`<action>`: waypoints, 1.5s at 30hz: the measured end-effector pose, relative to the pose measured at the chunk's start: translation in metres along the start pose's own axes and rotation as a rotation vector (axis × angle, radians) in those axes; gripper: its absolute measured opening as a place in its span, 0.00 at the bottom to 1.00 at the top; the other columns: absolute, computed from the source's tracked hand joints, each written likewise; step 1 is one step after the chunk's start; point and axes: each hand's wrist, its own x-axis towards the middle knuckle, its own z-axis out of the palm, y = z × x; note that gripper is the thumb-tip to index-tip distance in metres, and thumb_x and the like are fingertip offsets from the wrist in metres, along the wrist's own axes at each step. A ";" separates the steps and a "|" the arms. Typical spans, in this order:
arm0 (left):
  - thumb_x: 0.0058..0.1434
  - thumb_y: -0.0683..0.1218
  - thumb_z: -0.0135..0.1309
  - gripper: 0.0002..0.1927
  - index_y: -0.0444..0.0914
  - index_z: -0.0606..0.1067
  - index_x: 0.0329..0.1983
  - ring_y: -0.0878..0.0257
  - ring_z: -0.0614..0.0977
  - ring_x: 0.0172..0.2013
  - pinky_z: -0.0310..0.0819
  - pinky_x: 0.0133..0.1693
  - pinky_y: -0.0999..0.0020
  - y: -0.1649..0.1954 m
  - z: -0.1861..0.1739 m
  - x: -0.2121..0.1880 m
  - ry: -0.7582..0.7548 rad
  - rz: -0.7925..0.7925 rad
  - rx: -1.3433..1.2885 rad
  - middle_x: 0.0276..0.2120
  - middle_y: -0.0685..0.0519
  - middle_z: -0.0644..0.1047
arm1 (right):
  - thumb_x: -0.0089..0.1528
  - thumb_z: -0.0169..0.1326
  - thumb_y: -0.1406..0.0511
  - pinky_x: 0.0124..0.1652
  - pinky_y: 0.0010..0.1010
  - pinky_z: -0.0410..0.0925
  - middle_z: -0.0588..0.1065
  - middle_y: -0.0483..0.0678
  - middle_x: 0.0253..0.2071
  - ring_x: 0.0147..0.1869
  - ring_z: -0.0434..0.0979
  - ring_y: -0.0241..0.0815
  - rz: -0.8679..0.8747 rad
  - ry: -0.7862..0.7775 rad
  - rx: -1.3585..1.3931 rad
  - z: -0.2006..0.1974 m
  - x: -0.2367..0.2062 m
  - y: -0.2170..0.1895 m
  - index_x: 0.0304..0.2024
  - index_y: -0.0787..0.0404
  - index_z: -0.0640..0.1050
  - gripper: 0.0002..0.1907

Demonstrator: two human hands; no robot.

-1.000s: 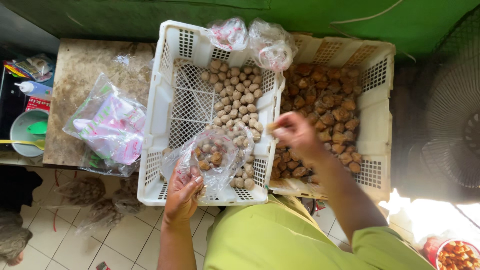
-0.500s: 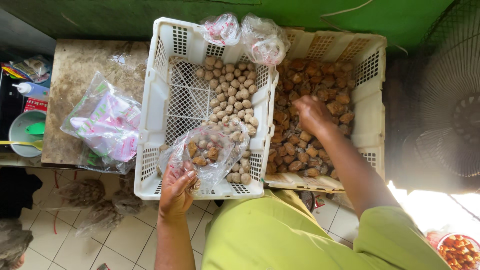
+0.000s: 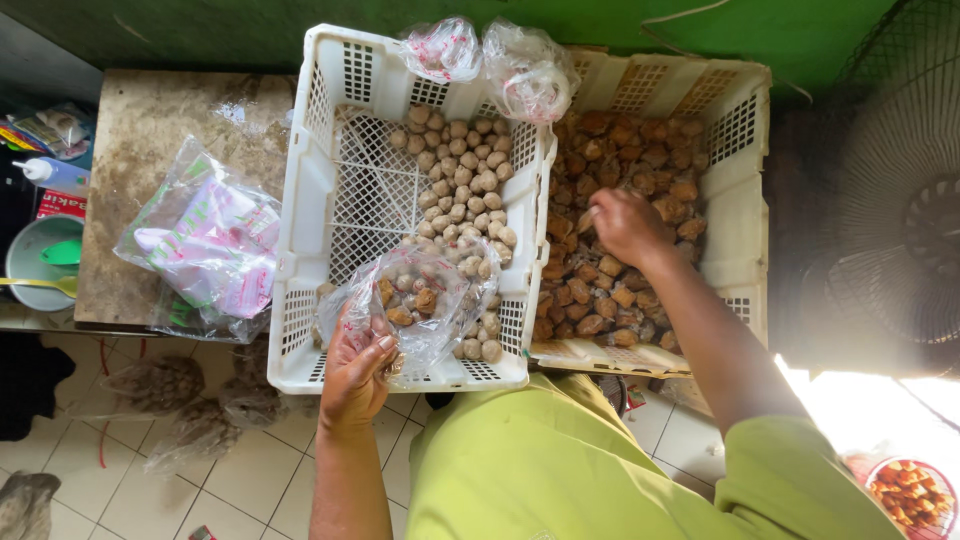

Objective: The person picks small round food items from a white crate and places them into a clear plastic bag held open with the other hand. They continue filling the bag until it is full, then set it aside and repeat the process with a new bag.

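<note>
- Left hand (image 3: 357, 372): at the near edge of the white crate (image 3: 300, 290), fingers curled around the gathered plastic of a clear bag (image 3: 420, 305), pinching it open; the bag holds a few pale and brown balls and rests over the crate's near right corner.
- White crate: pale round balls (image 3: 462, 190) lie along its right side; its left part shows bare lattice floor.
- Right hand (image 3: 625, 225): lowered into the cream crate (image 3: 745, 200) just beside the white one, fingers bent down onto the brown fried pieces (image 3: 600, 300) near its middle; whether it pinches a piece cannot be told.
- 2 knotted plastic bags (image 3: 490, 60): sit on the far rims where the 2 crates meet.
- Stone tabletop (image 3: 140, 130): to the left of the white crate, with a stack of clear printed bags (image 3: 205, 240) at its near right corner.
</note>
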 end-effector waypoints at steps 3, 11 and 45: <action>0.57 0.32 0.54 0.38 0.36 0.61 0.72 0.70 0.72 0.35 0.67 0.36 0.77 0.000 -0.001 -0.001 0.001 -0.017 0.000 0.40 0.56 0.71 | 0.67 0.50 0.56 0.61 0.53 0.64 0.71 0.59 0.62 0.63 0.72 0.59 -0.101 0.063 -0.001 0.006 -0.012 -0.001 0.62 0.59 0.72 0.24; 0.56 0.33 0.55 0.40 0.35 0.60 0.74 0.69 0.73 0.37 0.68 0.38 0.76 0.005 0.004 0.002 -0.058 -0.031 0.018 0.40 0.56 0.71 | 0.58 0.63 0.59 0.56 0.46 0.68 0.73 0.59 0.56 0.62 0.71 0.58 -0.128 -0.100 0.001 0.033 -0.017 -0.002 0.59 0.62 0.72 0.29; 0.60 0.33 0.52 0.39 0.36 0.59 0.76 0.70 0.70 0.31 0.66 0.33 0.74 0.002 0.023 -0.009 0.034 -0.005 0.040 0.35 0.56 0.70 | 0.64 0.57 0.58 0.54 0.47 0.71 0.76 0.57 0.50 0.56 0.76 0.55 -0.135 -0.273 -0.253 0.023 -0.054 0.014 0.57 0.58 0.74 0.20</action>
